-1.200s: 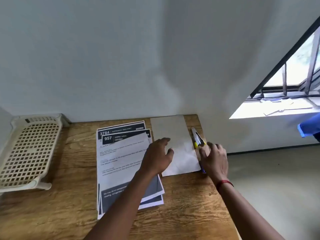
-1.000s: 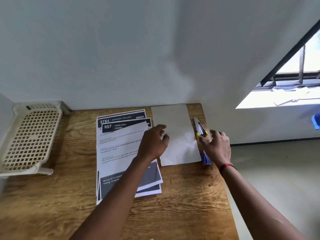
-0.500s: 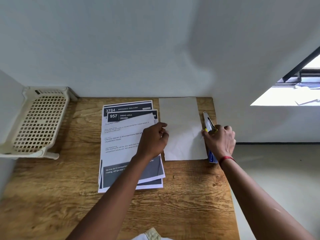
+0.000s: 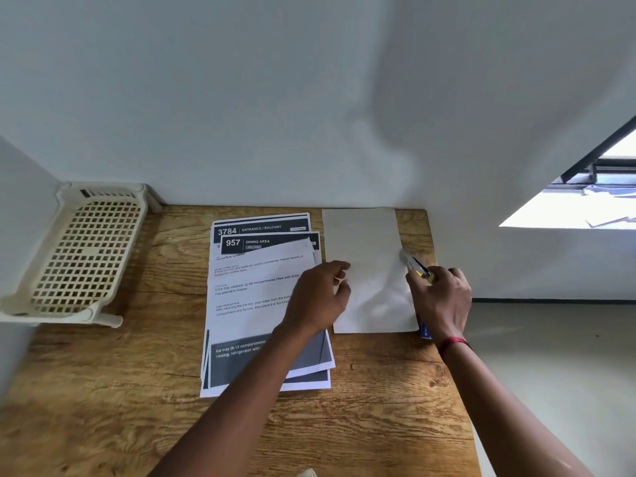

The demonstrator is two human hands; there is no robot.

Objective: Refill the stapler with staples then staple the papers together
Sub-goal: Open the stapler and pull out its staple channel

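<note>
A stack of printed papers [image 4: 254,290] lies on the wooden table [image 4: 103,390], its sheets fanned slightly apart. To its right lies a blank white sheet [image 4: 364,242]. My left hand [image 4: 318,299] hovers over the seam between the stack and the blank sheet, fingers loosely curled and holding nothing. My right hand [image 4: 440,301] grips a small stapler [image 4: 416,268] with a metal nose and yellow body at the blank sheet's right edge. A small blue box [image 4: 425,330] peeks out under that wrist.
A cream perforated plastic tray [image 4: 79,256] sits at the table's back left corner. A white wall runs along the table's far edge. The table's right edge drops to a grey floor [image 4: 550,373]. A window [image 4: 585,201] is at the far right.
My right hand has closed round the stapler and drawn it a little left over the blank sheet's edge. My left hand has stayed near the stack. The camera has tilted downward.
</note>
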